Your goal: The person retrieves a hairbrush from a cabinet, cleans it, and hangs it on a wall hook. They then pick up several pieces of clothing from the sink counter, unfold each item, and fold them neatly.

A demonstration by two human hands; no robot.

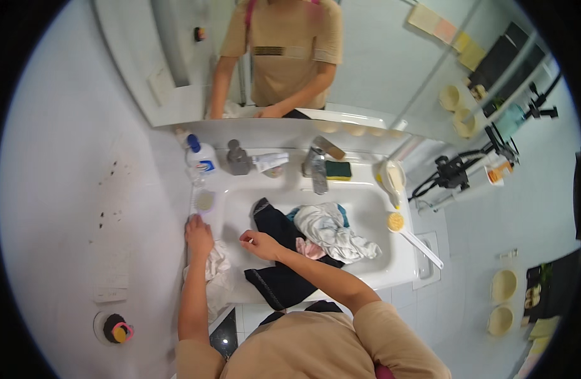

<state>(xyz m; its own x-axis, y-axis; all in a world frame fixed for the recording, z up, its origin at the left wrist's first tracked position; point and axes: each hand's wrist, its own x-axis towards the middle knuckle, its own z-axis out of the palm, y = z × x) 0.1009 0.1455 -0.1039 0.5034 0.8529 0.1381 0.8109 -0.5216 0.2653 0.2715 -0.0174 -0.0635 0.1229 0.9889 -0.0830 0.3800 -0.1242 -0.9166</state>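
Note:
My left hand (199, 232) rests at the left rim of a white sink (231, 279), just above a bunched white cloth (217, 265); whether its fingers hold anything is unclear. Over the basin's left part is my right hand (258, 244), its thumb and fingers curled near each other with no item visible between them. Below and beside it lies a dark garment (276, 284) with patterned trim, partly over the front rim. A wet white cloth (323, 227) lies heaped in the basin, with pink fabric (310, 248) and teal fabric (342, 214) showing at its edges.
Along the back ledge stand a white bottle with blue cap (201, 158), a grey bottle (238, 158), a tube (271, 161), the faucet (315, 168) and a sponge (338, 170). A long-handled brush (413, 239) lies across the right rim. A mirror (375, 61) rises behind.

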